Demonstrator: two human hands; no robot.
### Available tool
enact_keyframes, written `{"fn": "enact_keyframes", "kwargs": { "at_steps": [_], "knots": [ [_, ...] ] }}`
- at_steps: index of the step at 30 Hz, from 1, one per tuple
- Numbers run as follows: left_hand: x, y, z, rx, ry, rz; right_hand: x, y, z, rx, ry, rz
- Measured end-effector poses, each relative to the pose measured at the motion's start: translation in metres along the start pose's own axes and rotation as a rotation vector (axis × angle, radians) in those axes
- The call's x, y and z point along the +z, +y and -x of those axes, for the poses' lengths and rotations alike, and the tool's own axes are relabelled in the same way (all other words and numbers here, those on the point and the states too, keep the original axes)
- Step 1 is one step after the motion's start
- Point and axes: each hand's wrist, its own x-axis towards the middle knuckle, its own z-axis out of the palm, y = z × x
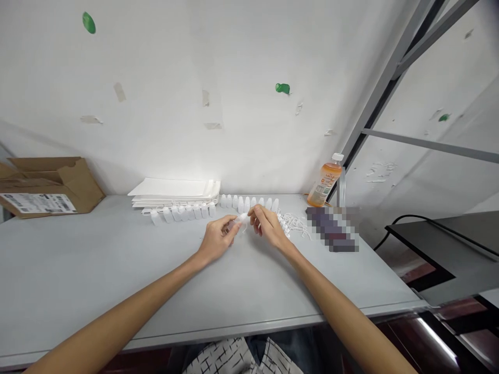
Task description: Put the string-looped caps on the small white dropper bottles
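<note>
My left hand is closed around a small white bottle, which tilts toward the right. Close beside its tip is my right hand, with thumb and fingers pressed together on something too small to make out. A thin white strand hangs just under the bottle. Behind my hands, small white bottles stand in a row near the wall. Another row of white bottles is to the left. Right of my right hand lies a loose pile of thin white pieces.
White flat sheets are stacked against the wall. An open cardboard box sits at the far left of the grey table. An orange drink bottle stands at the back right, near a blurred dark item and a metal frame.
</note>
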Motion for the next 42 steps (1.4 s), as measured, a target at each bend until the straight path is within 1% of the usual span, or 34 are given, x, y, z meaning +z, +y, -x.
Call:
{"fn": "enact_keyframes", "kwargs": {
  "at_steps": [1, 3, 5, 7, 10, 13, 16, 18, 21, 24, 26, 32, 42],
  "knots": [
    [-0.001, 0.0, -0.001, -0.048, -0.002, 0.064, -0.001, -0.001, 0.0, 0.004, -0.01, -0.003],
    [-0.002, 0.0, -0.002, -0.113, -0.007, 0.174, -0.001, -0.002, -0.001, 0.007, -0.078, 0.019],
    [-0.002, 0.0, -0.004, -0.145, -0.023, 0.243, 0.0, -0.003, 0.0, 0.005, -0.162, 0.024],
    [-0.002, -0.001, -0.004, -0.164, -0.043, 0.275, 0.002, -0.004, 0.0, 0.008, -0.201, -0.006],
    [-0.002, 0.0, -0.004, -0.19, -0.073, 0.281, 0.003, -0.006, -0.001, 0.035, -0.186, -0.087],
    [-0.002, 0.0, -0.002, -0.203, -0.134, 0.301, 0.0, -0.01, -0.002, 0.065, -0.163, -0.2],
    [-0.002, -0.002, -0.001, -0.183, -0.147, 0.31, -0.003, -0.014, -0.002, 0.114, -0.189, -0.314],
    [-0.001, -0.004, -0.001, -0.182, -0.12, 0.291, -0.003, -0.015, -0.002, 0.141, -0.217, -0.372],
    [-0.001, -0.007, 0.0, -0.202, -0.091, 0.26, -0.003, -0.016, -0.001, 0.152, -0.223, -0.435],
    [-0.001, -0.006, 0.0, -0.185, -0.08, 0.212, -0.004, -0.016, -0.002, 0.149, -0.19, -0.478],
    [-0.002, -0.003, 0.001, -0.155, -0.076, 0.142, -0.004, -0.017, -0.002, 0.147, -0.162, -0.493],
    [-0.004, 0.004, 0.002, -0.068, -0.084, -0.048, -0.005, -0.017, -0.003, 0.134, -0.136, -0.494],
    [-0.003, 0.005, 0.003, -0.016, -0.109, -0.17, -0.008, -0.014, -0.004, 0.126, -0.141, -0.406]
  ]
}}
